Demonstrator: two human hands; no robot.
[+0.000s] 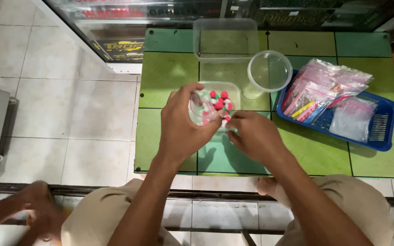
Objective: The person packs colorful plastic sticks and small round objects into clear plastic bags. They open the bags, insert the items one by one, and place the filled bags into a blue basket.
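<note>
Left hand (181,125) grips one small clear bag (201,109); right hand (254,136) pinches its edge (two clear tubs (224,38) behind).

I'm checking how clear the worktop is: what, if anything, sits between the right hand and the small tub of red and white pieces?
Nothing visible. The right hand is already at the near edge of the small clear tub, and the left hand holds a small clear bag over its left side. The round clear container stands beyond, to the right.

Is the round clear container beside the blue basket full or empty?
Empty: the round clear container stands upright with no lid, and the green table shows through it.
</note>
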